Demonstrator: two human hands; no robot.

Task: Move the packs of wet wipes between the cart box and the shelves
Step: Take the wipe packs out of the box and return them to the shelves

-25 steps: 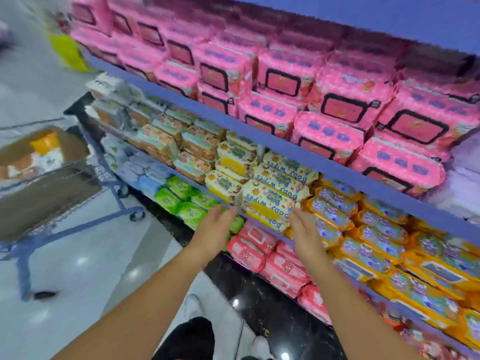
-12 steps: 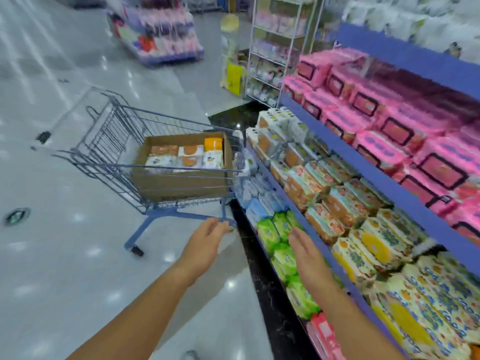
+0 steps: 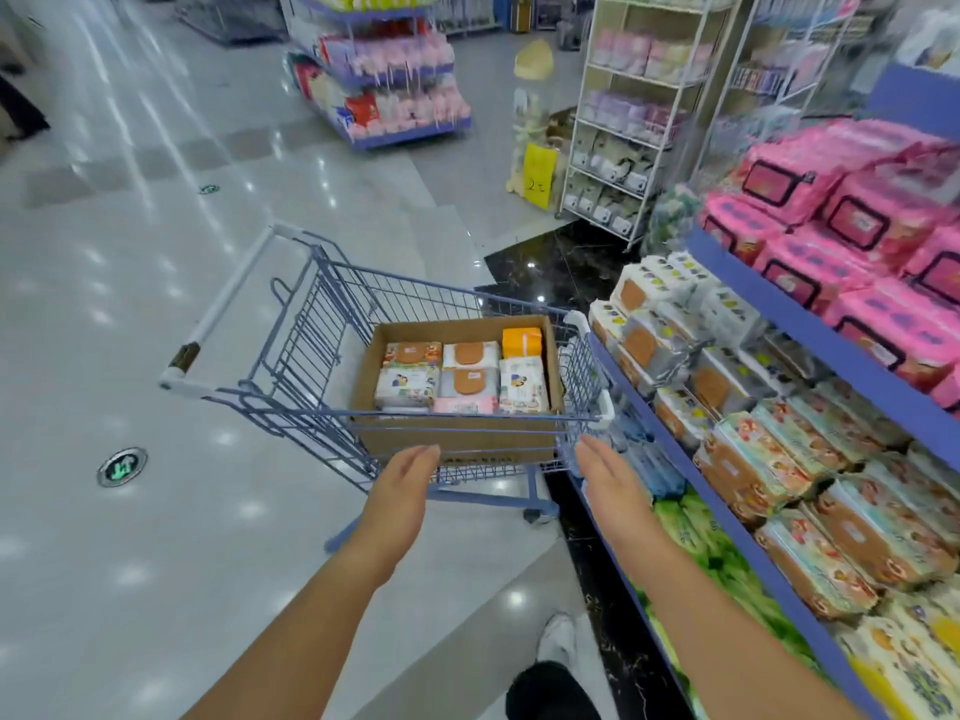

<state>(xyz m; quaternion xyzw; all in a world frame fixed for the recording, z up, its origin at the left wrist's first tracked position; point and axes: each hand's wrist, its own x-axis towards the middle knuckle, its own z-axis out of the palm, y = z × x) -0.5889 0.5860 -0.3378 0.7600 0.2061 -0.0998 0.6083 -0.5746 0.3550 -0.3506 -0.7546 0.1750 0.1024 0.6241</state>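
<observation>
A cardboard box point(image 3: 457, 439) sits in a blue wire cart point(image 3: 311, 356) straight ahead. Several packs of wet wipes point(image 3: 465, 379) lie flat in it, white, orange-lidded and pink ones. My left hand point(image 3: 402, 483) and my right hand point(image 3: 610, 480) reach forward with straight fingers, empty, just short of the box's near wall. On the right run blue shelves point(image 3: 810, 314) stacked with wipes: pink packs point(image 3: 852, 231) on top, orange and white packs point(image 3: 779, 459) on the middle level, green packs point(image 3: 691, 527) low down.
The cart stands close against the shelf's left end. Glossy grey floor point(image 3: 130, 537) spreads to the left. A white wire rack point(image 3: 628, 122) and another display stand point(image 3: 384, 85) are further back. My white shoe point(image 3: 558, 636) shows at the bottom.
The view has swung left from the yellow packs on the shelf to the cart. Both empty hands have left the shelf and now reach toward the box.
</observation>
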